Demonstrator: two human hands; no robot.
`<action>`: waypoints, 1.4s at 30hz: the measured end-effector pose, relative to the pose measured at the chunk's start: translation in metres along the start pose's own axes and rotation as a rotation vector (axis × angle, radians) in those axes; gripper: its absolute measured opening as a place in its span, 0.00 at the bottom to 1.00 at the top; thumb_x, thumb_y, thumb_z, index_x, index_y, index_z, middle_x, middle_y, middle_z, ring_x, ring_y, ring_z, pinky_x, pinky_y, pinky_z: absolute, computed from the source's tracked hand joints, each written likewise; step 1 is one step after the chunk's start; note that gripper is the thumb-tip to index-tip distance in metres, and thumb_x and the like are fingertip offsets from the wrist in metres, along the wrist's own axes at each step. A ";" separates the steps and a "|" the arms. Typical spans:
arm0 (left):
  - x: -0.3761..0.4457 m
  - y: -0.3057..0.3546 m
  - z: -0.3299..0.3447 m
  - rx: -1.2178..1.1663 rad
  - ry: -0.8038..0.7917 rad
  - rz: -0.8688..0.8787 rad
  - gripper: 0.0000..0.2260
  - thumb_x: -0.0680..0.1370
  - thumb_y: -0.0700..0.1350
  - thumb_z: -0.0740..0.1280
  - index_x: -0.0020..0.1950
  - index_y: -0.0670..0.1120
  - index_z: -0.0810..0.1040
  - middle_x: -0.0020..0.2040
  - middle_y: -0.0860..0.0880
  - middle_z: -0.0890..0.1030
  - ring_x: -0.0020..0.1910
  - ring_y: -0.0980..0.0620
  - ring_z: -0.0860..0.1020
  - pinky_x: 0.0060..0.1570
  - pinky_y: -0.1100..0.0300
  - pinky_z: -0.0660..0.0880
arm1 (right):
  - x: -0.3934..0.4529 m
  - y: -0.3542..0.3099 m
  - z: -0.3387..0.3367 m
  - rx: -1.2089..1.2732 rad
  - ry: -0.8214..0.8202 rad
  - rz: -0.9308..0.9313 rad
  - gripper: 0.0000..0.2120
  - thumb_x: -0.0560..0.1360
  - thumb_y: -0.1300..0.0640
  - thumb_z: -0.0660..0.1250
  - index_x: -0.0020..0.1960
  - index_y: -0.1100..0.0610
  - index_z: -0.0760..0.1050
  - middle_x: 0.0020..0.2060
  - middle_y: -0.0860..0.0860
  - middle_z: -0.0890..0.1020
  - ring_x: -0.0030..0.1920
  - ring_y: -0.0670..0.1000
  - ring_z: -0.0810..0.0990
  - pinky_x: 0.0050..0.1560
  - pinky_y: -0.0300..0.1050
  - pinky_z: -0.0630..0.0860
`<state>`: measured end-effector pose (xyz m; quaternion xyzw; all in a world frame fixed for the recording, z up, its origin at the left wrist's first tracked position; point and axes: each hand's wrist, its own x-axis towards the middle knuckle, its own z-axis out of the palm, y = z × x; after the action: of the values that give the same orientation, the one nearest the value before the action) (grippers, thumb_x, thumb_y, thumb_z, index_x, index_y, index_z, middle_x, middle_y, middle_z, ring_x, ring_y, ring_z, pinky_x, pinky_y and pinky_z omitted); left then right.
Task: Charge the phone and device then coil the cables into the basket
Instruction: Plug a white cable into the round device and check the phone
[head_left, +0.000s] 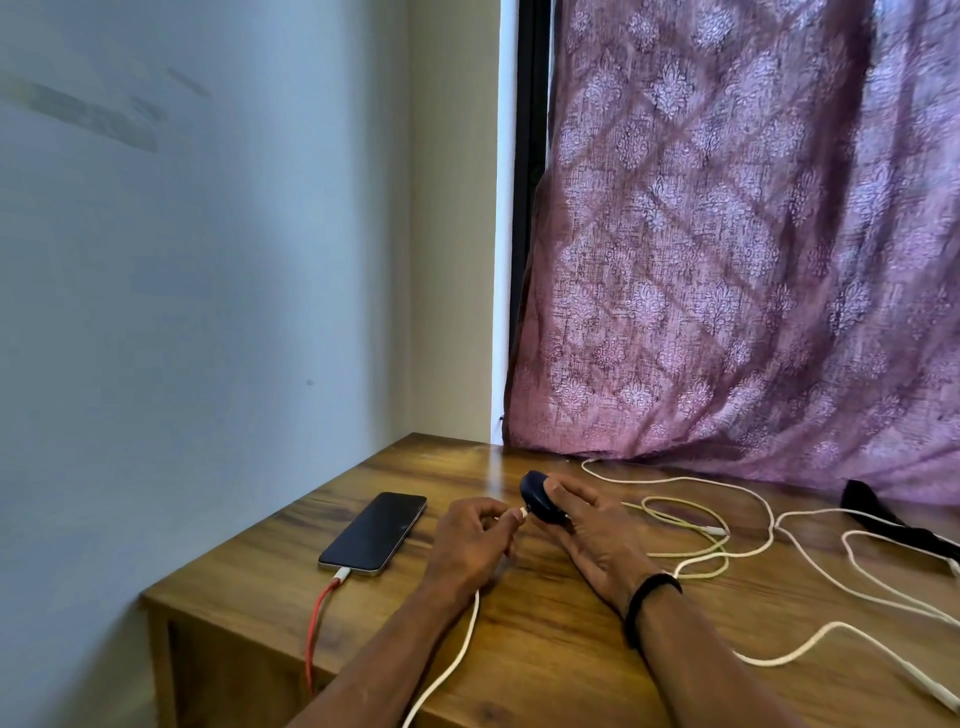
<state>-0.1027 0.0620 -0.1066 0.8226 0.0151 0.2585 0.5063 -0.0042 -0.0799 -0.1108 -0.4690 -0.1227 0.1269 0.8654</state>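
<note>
A dark phone (378, 531) lies face up on the wooden table (545, 649), with a red cable (318, 618) plugged into its near end and hanging over the table's front edge. My right hand (587, 535) holds a small dark blue rounded device (535, 493) on the table. My left hand (470, 540) pinches the white plug of a white cable (452, 660) right at the device's side. That cable trails back under my left wrist.
Several loose cables lie at the right: a pale yellow coil (691, 540) and white cables (810, 566) running to the table's right edge. A black strap (883, 519) lies at the far right. A purple patterned curtain (727, 234) hangs behind; a wall stands at left.
</note>
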 end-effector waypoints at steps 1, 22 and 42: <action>0.000 0.000 0.000 0.002 0.002 -0.001 0.07 0.81 0.49 0.69 0.50 0.49 0.85 0.35 0.53 0.83 0.29 0.65 0.76 0.33 0.70 0.70 | 0.000 0.000 0.000 0.000 0.002 0.003 0.13 0.77 0.66 0.73 0.61 0.67 0.81 0.60 0.64 0.84 0.59 0.63 0.85 0.47 0.51 0.86; -0.002 0.004 -0.002 -0.058 -0.015 -0.004 0.09 0.82 0.48 0.68 0.48 0.47 0.85 0.34 0.49 0.83 0.27 0.63 0.75 0.31 0.71 0.69 | 0.008 0.007 -0.004 -0.040 -0.036 -0.007 0.18 0.76 0.66 0.75 0.64 0.65 0.79 0.60 0.63 0.84 0.58 0.63 0.86 0.54 0.58 0.85; -0.004 0.007 -0.007 -0.226 0.007 -0.210 0.09 0.82 0.45 0.67 0.50 0.40 0.84 0.33 0.46 0.84 0.23 0.57 0.76 0.25 0.66 0.72 | 0.017 0.015 0.002 -0.243 -0.087 -0.025 0.18 0.74 0.63 0.77 0.63 0.62 0.79 0.59 0.60 0.86 0.55 0.57 0.88 0.53 0.53 0.85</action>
<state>-0.1115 0.0633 -0.0996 0.7534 0.0737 0.2072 0.6197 0.0098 -0.0644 -0.1211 -0.5627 -0.1804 0.1204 0.7977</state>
